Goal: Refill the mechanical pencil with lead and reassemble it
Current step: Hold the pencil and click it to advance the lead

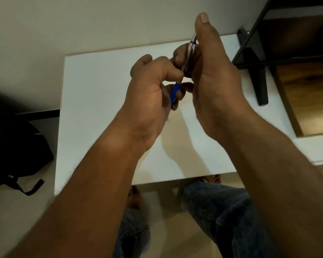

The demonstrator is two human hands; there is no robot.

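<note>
We hold the pencil (183, 71) raised above the white table (101, 81), slanting from lower left to upper right. Our left hand (151, 94) is curled, fingers pinching the blue grip end. Our right hand (211, 75) cups the clear upper barrel, thumb extended upward; its fingers wrap the barrel, though their exact contact is hidden. We judge the step in hand to be joining the two parts, or seating lead; which one cannot be told. The next move calls for keeping both parts coaxial while we press or twist them together
</note>
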